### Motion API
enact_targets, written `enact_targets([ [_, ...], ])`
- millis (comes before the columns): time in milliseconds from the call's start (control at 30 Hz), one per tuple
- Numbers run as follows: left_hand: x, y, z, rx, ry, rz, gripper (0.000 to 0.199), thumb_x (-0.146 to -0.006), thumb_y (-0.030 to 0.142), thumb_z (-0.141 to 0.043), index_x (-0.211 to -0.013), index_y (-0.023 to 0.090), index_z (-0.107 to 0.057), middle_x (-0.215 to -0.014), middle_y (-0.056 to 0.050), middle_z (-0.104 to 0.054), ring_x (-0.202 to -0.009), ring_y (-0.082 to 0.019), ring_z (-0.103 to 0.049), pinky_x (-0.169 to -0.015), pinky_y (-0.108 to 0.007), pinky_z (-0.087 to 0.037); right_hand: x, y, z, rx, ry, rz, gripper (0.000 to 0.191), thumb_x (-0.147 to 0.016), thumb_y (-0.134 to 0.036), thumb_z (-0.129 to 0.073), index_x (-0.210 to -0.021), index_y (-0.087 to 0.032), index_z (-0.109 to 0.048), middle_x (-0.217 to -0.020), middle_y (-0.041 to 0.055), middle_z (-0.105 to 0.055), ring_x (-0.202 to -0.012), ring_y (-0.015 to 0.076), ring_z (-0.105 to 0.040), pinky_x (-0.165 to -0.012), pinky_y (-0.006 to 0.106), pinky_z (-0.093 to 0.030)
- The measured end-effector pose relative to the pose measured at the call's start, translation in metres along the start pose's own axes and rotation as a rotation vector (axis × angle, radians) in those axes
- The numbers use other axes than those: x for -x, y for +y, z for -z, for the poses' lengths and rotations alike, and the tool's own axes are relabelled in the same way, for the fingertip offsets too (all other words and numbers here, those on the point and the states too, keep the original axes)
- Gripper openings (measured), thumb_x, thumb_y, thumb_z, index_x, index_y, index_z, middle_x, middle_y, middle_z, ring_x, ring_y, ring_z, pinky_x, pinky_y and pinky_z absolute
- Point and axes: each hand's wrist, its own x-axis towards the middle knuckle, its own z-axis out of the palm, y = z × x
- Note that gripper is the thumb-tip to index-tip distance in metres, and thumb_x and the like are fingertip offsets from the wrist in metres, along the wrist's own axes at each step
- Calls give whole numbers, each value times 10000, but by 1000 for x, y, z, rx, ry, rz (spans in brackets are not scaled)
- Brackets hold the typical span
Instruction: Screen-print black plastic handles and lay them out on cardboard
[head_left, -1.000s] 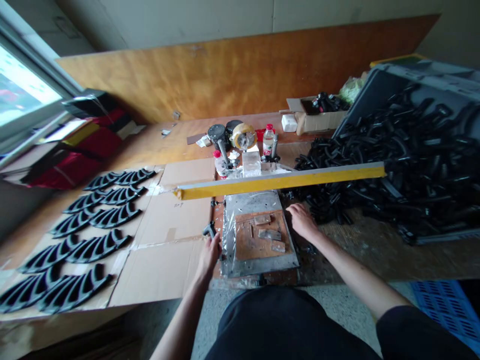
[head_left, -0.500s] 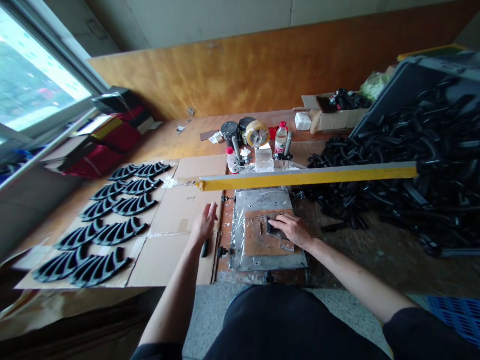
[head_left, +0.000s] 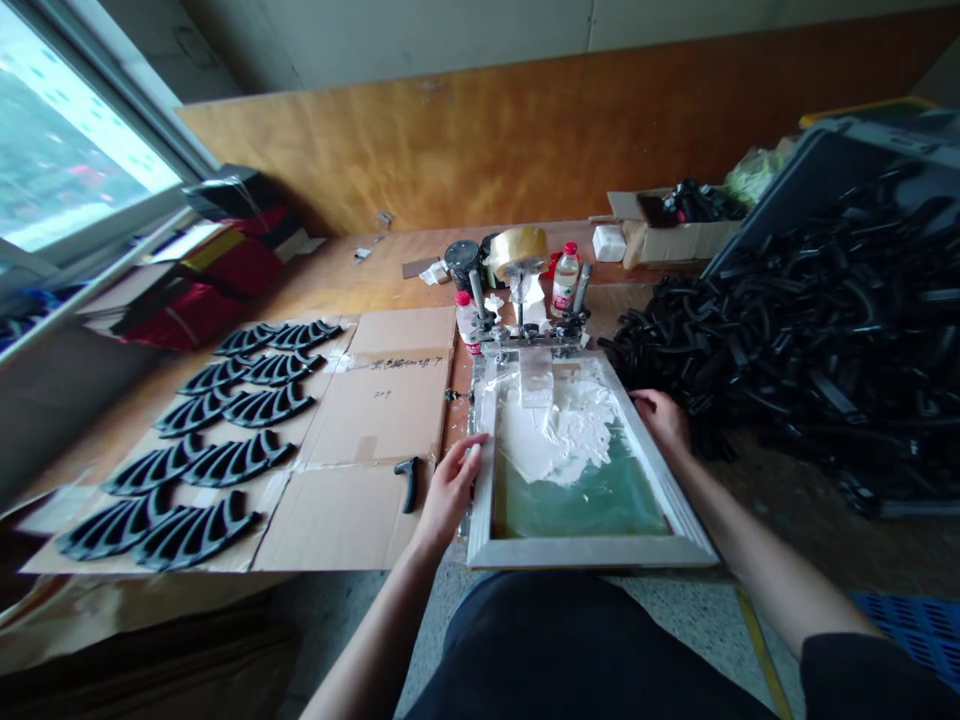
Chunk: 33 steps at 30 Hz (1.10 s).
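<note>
A silver-edged screen printing frame (head_left: 592, 552) lies lowered over the work plate in front of me, with green mesh and a thick smear of white ink (head_left: 555, 430) on its far half. My left hand (head_left: 450, 490) is closed at the frame's left rail, fingertips against the edge. On the other side my right hand (head_left: 664, 422) has its bent fingers at the right rail. A small black curved handle (head_left: 409, 484) rests on the cardboard, left of my left hand. A clear flat strip (head_left: 535, 376) stands over the ink. The wooden jig is hidden beneath the frame.
Fanned rows of black handles (head_left: 238, 455) lie on the cardboard sheet (head_left: 330, 520) at left. A large heap of black parts (head_left: 810, 320) spills from a grey bin at right. Bottles (head_left: 564, 280), a tape roll (head_left: 519, 250) and clamp posts stand behind the frame.
The frame has swung down from its raised position to cover the plate. My right hand has left the black piece on the jig and moved right; my left hand has moved right to the frame.
</note>
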Motion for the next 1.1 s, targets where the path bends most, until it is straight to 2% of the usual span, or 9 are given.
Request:
enact_targets([
  [100,-6,-43,-7,-94,-33,63,693,-817,532,-606,-1424,233,-456,-636,53,-543,-508,-90,-440,-487,-193,-318,-20,-31,-3,41,85,139,400,-871,-335,-553,-1228,-170,-626,-1198,152,-599,-1043,282,-599,-866,451,-519],
  [167,-14,-61,-13,-184,-16,76,690,-829,492,-596,-1450,250,-418,-633,58,-535,-524,-95,-467,-508,-192,-332,-29,-66,-19,110,5,333,543,-795,-297,-694,-1305,-172,-554,-1331,152,-522,-1178,292,-527,-949,436,-482],
  [233,-21,-72,-16,-253,-6,87,663,-841,467,-578,-1449,255,-418,-647,52,-550,-549,-105,-501,-528,-198,-350,-34,-97,-37,209,-150,440,524,-754,-248,-757,-1240,-173,-576,-1257,136,-575,-1151,289,-530,-951,425,-464],
  [333,-26,-80,-15,-318,-13,88,632,-849,460,-559,-1433,251,-436,-678,38,-579,-591,-124,-542,-554,-212,-374,-28,-118,-57,294,-382,457,215,-781,-223,-737,-968,-180,-639,-970,81,-666,-962,248,-587,-841,363,-469],
  [433,-27,-86,-14,-344,-16,80,618,-858,476,-537,-1424,244,-448,-711,24,-599,-638,-138,-568,-579,-222,-390,-4,-115,-59,337,-478,533,27,-822,-158,-648,-835,-173,-630,-860,72,-663,-887,224,-584,-767,313,-439],
  [667,-27,-91,-13,-371,-24,72,627,-875,524,-495,-1438,255,-433,-793,7,-625,-702,-149,-581,-612,-236,-393,32,-99,-24,270,-695,961,178,-783,-30,-531,-827,-163,-640,-816,62,-647,-828,200,-555,-712,297,-401],
  [767,-26,-89,-13,-359,-16,71,630,-865,527,-507,-1426,245,-453,-760,14,-608,-668,-141,-563,-597,-234,-389,20,-99,-23,179,-703,874,202,-735,-9,-561,-781,-190,-636,-776,25,-636,-809,179,-553,-687,268,-400],
  [933,-23,-83,-13,-294,14,82,655,-825,550,-550,-1391,224,-495,-713,26,-595,-599,-125,-528,-569,-224,-385,39,-93,-44,175,-408,848,240,-772,4,-519,-883,-153,-663,-885,77,-668,-873,210,-548,-733,300,-433],
  [1100,-22,-79,-15,-230,22,101,673,-811,558,-563,-1385,213,-496,-677,36,-563,-571,-112,-497,-540,-215,-362,51,-91,-38,123,-509,854,178,-779,-47,-587,-874,-176,-666,-825,44,-667,-807,195,-574,-724,299,-450],
])
